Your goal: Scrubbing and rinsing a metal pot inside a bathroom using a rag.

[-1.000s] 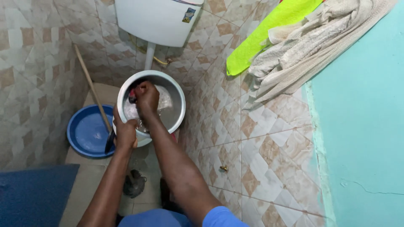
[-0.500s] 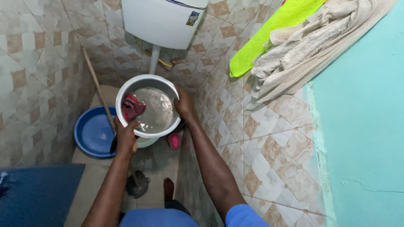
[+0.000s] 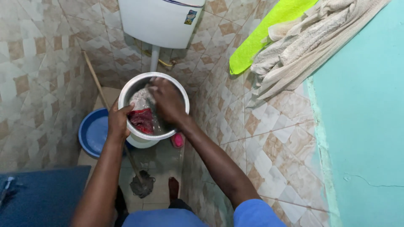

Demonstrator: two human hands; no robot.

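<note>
**Metal bowl held up over a tiled washroom floor, red piece inside**

The left hand [image 3: 118,122] clasps the rim of the round metal bowl [image 3: 179,94] at about 8 o'clock, fingers curled over the edge. The bowl sits near the middle of the view with its mouth tipped up toward the camera; being round, it has no clear long axis. The right hand [image 3: 167,102] reaches in from 4 o'clock and lies over the inside; whether it grips anything there cannot be told. A dark red piece [image 3: 141,120] lies in the lower left of the bowl, just beside the left fingers, with cloudy water around it.

At 12 o'clock hangs a white cistern [image 3: 158,21] bearing a small rectangular sticker [image 3: 190,17] in blue and yellow near its right lower corner. A bright green cloth [image 3: 269,35] and a beige towel [image 3: 303,46] hang at 1 to 2 o'clock.

A blue basin [image 3: 93,132] lies at 9 o'clock on the floor, partly behind the left wrist. A wooden stick [image 3: 94,80] slants from 10 o'clock down to a mop head [image 3: 141,185] at 6 o'clock. A small pink thing [image 3: 178,140] sits under the bowl's right edge. Tiled walls close in on both sides, leaving a narrow strip of floor.
</note>
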